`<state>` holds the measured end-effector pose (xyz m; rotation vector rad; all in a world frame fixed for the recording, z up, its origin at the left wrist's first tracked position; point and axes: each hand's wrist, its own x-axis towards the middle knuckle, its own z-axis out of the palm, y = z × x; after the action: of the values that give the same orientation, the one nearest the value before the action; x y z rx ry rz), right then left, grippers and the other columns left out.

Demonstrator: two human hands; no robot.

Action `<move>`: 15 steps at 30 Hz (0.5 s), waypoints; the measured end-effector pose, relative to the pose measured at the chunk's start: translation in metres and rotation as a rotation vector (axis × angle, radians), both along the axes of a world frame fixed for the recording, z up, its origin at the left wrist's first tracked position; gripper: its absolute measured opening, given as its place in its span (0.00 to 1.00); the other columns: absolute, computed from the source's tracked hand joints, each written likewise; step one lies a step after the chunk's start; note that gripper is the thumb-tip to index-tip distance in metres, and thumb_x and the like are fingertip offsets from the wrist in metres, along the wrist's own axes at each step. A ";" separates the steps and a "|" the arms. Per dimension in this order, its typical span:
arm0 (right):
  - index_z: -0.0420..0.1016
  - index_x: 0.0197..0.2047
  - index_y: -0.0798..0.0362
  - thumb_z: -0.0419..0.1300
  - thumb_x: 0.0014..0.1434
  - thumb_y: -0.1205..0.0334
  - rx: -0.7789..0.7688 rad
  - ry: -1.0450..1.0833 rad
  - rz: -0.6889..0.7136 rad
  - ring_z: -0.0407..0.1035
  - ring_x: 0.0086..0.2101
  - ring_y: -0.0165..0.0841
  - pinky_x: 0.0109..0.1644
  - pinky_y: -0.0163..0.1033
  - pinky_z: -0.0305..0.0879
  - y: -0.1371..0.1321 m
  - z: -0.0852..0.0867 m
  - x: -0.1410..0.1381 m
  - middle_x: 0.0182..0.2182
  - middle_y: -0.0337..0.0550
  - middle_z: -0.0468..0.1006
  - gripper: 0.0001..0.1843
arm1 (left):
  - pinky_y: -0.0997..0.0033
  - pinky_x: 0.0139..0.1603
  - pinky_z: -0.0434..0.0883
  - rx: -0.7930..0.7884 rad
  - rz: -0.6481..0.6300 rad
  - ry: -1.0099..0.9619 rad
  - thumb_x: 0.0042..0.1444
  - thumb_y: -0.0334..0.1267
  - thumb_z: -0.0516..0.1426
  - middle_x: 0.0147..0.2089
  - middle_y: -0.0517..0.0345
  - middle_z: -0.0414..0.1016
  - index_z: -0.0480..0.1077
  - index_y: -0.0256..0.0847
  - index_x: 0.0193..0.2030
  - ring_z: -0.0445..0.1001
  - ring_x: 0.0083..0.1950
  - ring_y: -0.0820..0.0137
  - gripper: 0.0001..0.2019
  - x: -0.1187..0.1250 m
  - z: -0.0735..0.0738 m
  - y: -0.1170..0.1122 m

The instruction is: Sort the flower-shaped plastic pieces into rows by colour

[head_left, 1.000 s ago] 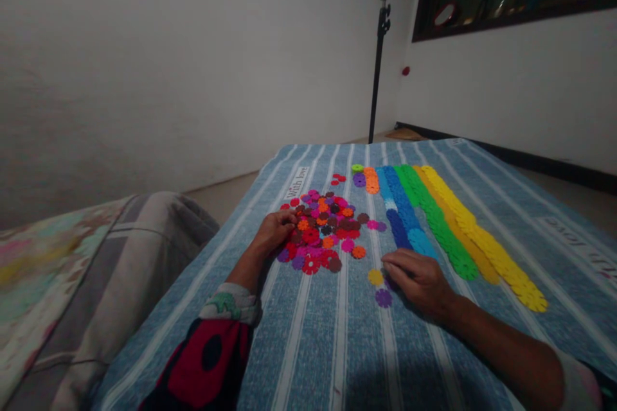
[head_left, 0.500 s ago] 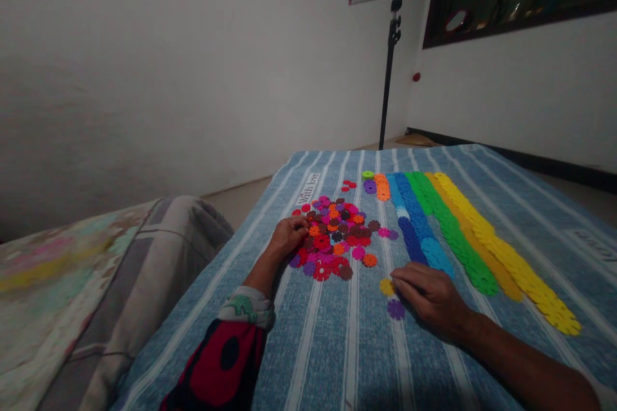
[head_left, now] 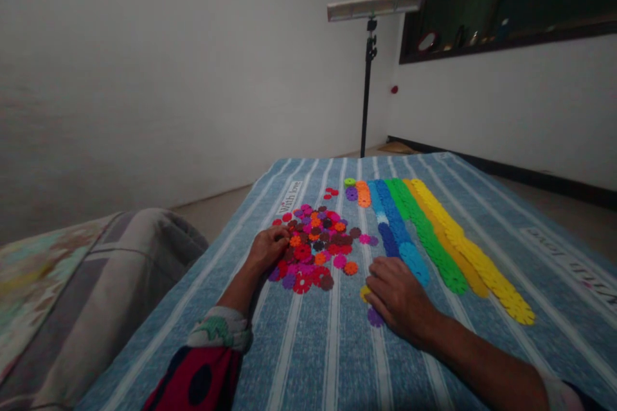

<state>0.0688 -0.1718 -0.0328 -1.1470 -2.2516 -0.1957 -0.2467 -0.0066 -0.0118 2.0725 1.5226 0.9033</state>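
A heap of small flower-shaped plastic discs (head_left: 318, 244) in red, pink, purple, brown and orange lies on a blue striped cloth (head_left: 308, 347). My left hand (head_left: 267, 247) rests with curled fingers on the heap's left edge. My right hand (head_left: 398, 295) lies palm down just right of the heap, its fingers over a yellow disc (head_left: 364, 293) and beside a purple disc (head_left: 374, 317). Sorted rows run away to the right: blue (head_left: 398, 237), green (head_left: 427, 234), orange-yellow and yellow (head_left: 475, 253), with a short orange row (head_left: 363, 193) at the far end.
A folded grey and patterned blanket (head_left: 87, 308) lies left of the cloth. A black light stand (head_left: 366, 87) with a bar lamp stands in the room's corner. A dark-framed window (head_left: 506, 0) is on the right wall.
My right hand has slid left over the yellow disc, which now shows only at its edge. The view has shifted; my left hand stays at the heap.
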 end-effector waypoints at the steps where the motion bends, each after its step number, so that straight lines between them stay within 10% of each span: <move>1: 0.72 0.35 0.55 0.61 0.61 0.66 -0.010 -0.011 -0.013 0.66 0.48 0.43 0.54 0.51 0.60 0.000 -0.001 -0.001 0.40 0.49 0.74 0.03 | 0.62 0.54 0.72 0.003 -0.004 0.003 0.42 0.43 0.54 0.41 0.54 0.81 0.72 0.41 0.24 0.77 0.47 0.59 0.09 0.000 0.000 0.000; 15: 0.72 0.34 0.55 0.63 0.60 0.64 -0.105 -0.038 -0.013 0.66 0.49 0.43 0.57 0.52 0.58 0.004 0.000 -0.004 0.39 0.47 0.75 0.05 | 0.63 0.55 0.71 0.045 0.016 0.082 0.42 0.47 0.55 0.45 0.53 0.82 0.73 0.42 0.23 0.78 0.49 0.58 0.11 -0.005 0.003 0.007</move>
<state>0.0645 -0.1681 -0.0332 -1.2223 -2.3113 -0.1064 -0.2518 0.0001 -0.0085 2.1567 1.5758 0.8755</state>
